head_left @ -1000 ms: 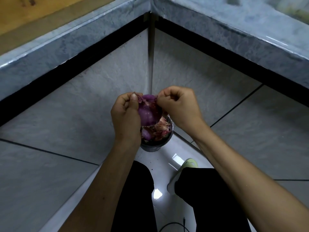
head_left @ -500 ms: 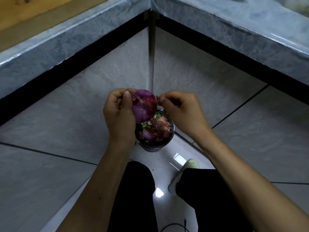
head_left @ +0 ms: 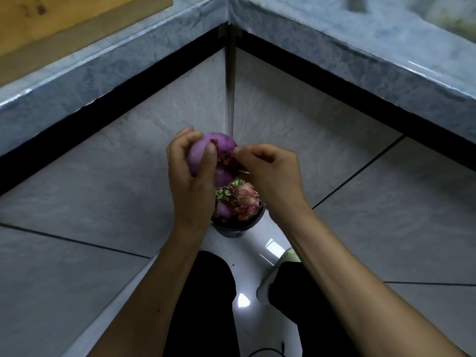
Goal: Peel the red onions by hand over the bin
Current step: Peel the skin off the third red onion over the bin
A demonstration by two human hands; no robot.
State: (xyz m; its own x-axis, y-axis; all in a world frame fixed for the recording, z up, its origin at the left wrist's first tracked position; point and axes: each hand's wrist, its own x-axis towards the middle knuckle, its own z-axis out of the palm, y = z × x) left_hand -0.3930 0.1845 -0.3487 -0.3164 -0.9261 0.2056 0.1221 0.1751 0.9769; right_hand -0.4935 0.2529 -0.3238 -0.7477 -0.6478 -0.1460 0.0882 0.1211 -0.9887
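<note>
A purple red onion [head_left: 221, 148] is held above a small dark bin [head_left: 238, 226] that stands on the floor in the corner below the counters. My left hand [head_left: 192, 173] grips the onion from the left, thumb across its front. My right hand [head_left: 270, 171] pinches a flap of loose reddish skin [head_left: 226, 158] at the onion's right side. The bin holds dry onion skins [head_left: 246, 199] and some green scraps; its left part is hidden behind my left wrist.
Two grey stone counters [head_left: 360, 55] meet in a corner above tiled walls. A wooden board [head_left: 64, 19] lies on the left counter. My dark trouser legs [head_left: 206, 305] and a pale shoe [head_left: 280, 269] are on the shiny floor below the bin. A black cable [head_left: 268, 351] lies at the bottom.
My left hand has turned the onion and raised it slightly, showing a smoother peeled side. My right hand has come back to the onion and taken hold of the loose skin.
</note>
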